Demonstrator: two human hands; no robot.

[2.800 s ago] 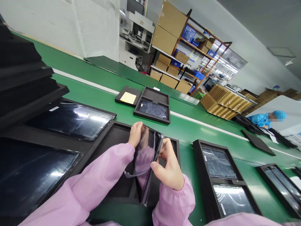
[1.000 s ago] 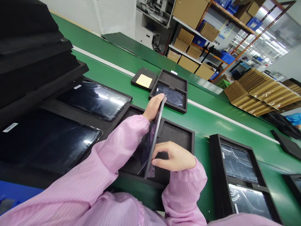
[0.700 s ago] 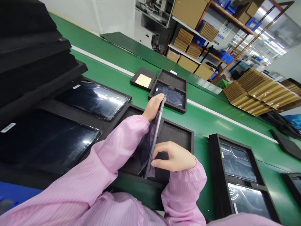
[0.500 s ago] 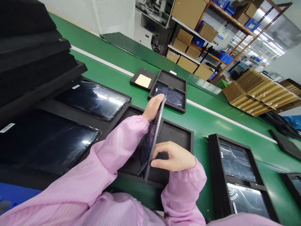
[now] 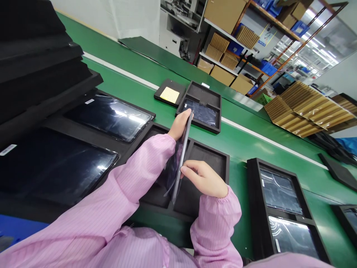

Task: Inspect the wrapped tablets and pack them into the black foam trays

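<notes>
My left hand (image 5: 180, 123) is closed round the far end of a tablet (image 5: 183, 152), which stands on edge, leaning, above the open tray (image 5: 208, 160). My right hand (image 5: 205, 178) is narrow, thumb and fingers drawn together and touching the tablet's slim edge; whether they grip it I cannot tell. Clear film (image 5: 169, 189) juts from the tablet's near end. Left of the open tray, a bigger tray (image 5: 86, 133) carries two large tablets (image 5: 107, 115), and a black stack (image 5: 36, 67) rises farther left. Beyond the open tray, a small tray (image 5: 206, 93) holds a dark device (image 5: 202, 112), just beside a flat black case (image 5: 169, 84) bearing a yellow sheet (image 5: 170, 95). Right of the open tray, apart from it across the green worktop (image 5: 240, 139), a two-compartment tray (image 5: 253, 190) holds two small screens (image 5: 280, 190), one in each compartment.
</notes>
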